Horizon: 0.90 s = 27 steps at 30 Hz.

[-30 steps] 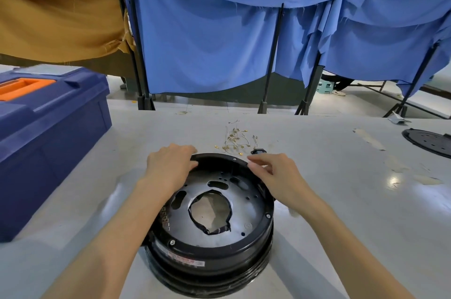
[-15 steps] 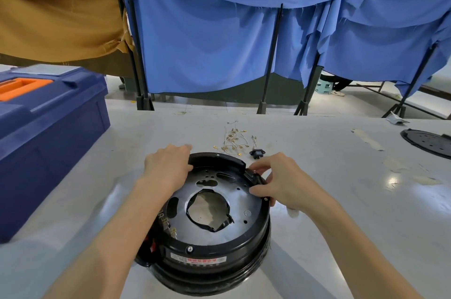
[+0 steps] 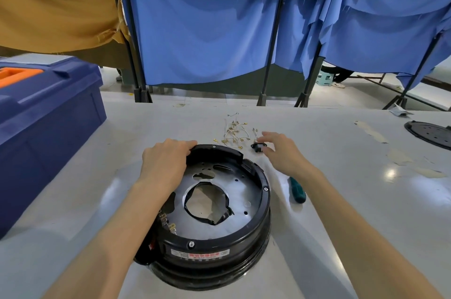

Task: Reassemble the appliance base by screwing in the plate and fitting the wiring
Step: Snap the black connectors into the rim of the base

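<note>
appliance base under left hand

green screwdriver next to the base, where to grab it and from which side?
Take the screwdriver by its green handle, from above, fingers across its width. It lies flat on the table, apart from the appliance base, bare table on both long sides. Its far end runs under the right forearm, so the shaft is hidden. The right hand is the nearer one.
</note>
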Motion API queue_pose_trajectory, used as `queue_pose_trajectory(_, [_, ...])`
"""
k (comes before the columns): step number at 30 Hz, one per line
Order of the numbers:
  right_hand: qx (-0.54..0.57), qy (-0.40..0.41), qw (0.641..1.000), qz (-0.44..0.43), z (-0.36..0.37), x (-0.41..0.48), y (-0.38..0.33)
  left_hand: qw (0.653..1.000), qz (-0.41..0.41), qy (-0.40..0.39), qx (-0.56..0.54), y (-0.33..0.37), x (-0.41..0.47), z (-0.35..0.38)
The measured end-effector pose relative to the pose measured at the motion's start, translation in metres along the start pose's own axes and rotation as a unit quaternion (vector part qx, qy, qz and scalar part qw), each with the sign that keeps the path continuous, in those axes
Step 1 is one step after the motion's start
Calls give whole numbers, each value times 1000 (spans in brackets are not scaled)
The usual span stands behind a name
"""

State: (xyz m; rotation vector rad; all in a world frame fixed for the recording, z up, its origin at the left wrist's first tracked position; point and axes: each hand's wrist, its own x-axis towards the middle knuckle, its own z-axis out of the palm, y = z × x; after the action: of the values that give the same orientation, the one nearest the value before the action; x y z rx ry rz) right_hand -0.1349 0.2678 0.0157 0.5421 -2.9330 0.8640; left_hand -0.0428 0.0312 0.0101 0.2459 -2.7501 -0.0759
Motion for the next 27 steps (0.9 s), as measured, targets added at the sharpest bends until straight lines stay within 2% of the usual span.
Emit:
queue_pose_trajectory(6, [-101,-26,994,23,29,40,14,1000,1,10,10,-1,1,5])
queue_pose_trajectory(11, [-102,39,993,39,35,44,17,1000,-4,5,6,-2,0,7])
queue_pose_trajectory(14, [-46,60,996,45,27,37,15,1000,-5,4,5,-3,1,7])
queue_pose_trajectory(16, [64,72,994,58,16,27,10,1000,-3,3,6,-3,1,6])
queue_pose_trajectory(18, [200,59,976,58,1,14,0,1000,-3,3,7,-3,0,5])
queue_pose_trajectory(20, [269,26,962,40,-13,0,-11,1000,-2,2,7,-2,0,4])
queue_pose_trajectory(23, [298,-7,954,23,-25,-19,-26,1000,3,1,10,-1,-2,0])
queue_pose_trajectory(27, [284,-39,958,19,-28,-35,-34,1000,6,-9,13,2,-8,-3])
